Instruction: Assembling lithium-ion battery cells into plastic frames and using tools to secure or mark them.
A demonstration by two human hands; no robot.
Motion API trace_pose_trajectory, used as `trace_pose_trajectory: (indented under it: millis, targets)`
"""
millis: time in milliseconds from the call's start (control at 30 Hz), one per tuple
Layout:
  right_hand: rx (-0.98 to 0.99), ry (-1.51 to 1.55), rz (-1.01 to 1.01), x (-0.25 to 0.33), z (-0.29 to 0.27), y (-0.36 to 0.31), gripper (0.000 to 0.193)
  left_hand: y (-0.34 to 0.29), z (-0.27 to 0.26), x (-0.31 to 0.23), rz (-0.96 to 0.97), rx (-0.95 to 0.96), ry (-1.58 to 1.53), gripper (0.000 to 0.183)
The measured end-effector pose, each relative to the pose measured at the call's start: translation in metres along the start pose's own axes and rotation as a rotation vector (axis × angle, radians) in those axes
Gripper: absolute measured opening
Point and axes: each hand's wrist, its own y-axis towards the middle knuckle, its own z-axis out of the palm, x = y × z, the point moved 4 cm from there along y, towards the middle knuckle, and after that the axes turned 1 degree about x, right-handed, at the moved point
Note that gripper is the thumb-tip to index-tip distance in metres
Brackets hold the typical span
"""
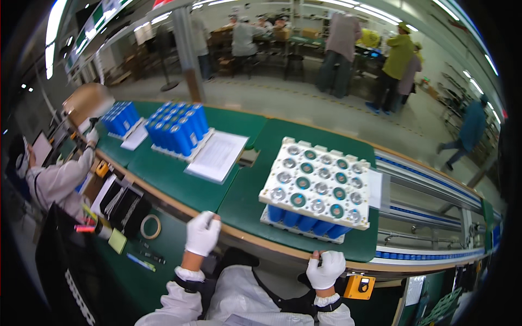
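Note:
My left hand (203,233), in a white glove with bare fingertips, is curled closed at the front edge of the green bench; nothing shows in it. Also gloved and closed, my right hand (325,269) is at the same edge, just below the nearest battery pack. That pack has blue cylindrical cells (296,221) standing upright between a white lower holder and a white upper holder plate (280,182). Round metal cell ends show through the plate's holes, some with green rings. Neither hand touches the pack.
Another pack of blue cells (176,127) stands left beside a paper sheet (220,155), with a third pack (120,119) beyond. A roller conveyor (429,255) adjoins the right. Below left lies a tape roll (150,226). An orange box (359,287) is under the edge. A co-worker (60,179) works left.

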Motion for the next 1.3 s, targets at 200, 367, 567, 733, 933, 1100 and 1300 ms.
trace_pose_trajectory:
  millis: [200,367,567,733,933,1100,1300]
  targets:
    - [0.039,0.0,-0.093,0.0,-0.001,0.003,0.016,-0.033,-0.129,0.055,-0.271,-0.163,0.535,0.017]
    - [0.002,0.004,-0.116,-0.003,0.001,0.001,0.016,-0.069,-0.13,0.043,-0.22,-0.001,0.739,0.02]
    - [0.005,0.018,-0.109,-0.005,0.003,-0.005,0.016,-0.096,-0.068,0.026,-0.132,0.124,0.797,0.036]
    - [0.029,0.052,-0.104,0.001,-0.001,-0.003,0.017,-0.089,-0.059,0.037,-0.192,0.046,0.851,0.021]
    - [0.032,0.044,-0.096,0.002,-0.003,-0.003,0.019,-0.084,-0.085,0.049,-0.204,-0.114,0.593,0.011]
    - [0.189,0.22,0.091,0.003,-0.014,0.01,0.013,-0.053,-0.082,-0.016,0.154,-0.226,0.296,0.035]
    - [0.935,1.115,0.57,0.057,-0.006,0.039,0.025,-0.028,-0.035,-0.105,0.725,-0.001,0.003,0.05]
